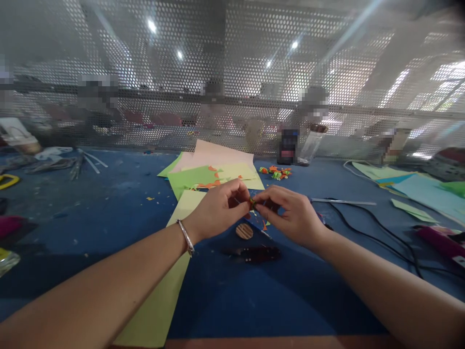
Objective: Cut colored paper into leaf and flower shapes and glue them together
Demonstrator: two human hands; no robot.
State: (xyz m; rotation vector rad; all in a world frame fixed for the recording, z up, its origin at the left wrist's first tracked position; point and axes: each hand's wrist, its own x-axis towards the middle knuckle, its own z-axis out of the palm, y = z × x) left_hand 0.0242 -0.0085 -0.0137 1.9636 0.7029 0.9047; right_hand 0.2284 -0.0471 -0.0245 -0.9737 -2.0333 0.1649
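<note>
My left hand (229,206) and my right hand (290,212) meet above the blue table, fingertips almost touching. Between them is a small green and orange paper piece (253,202), pinched from both sides and partly hidden by the fingers. Just below lies a round wooden disc (244,231) with striped grain. Nearer to me is a dark, flat tool (252,253), too dim to name. Small paper scraps lie behind the fingers. Under my left forearm runs a long pale yellow sheet (156,310).
Green, yellow and pink paper sheets (223,155) overlap behind my hands, with orange scraps on top. Several orange and green paper pieces (278,172) sit beyond. A phone (288,145) and a clear bottle (311,145) stand against the perforated screen. Black cable (390,232) crosses the right side.
</note>
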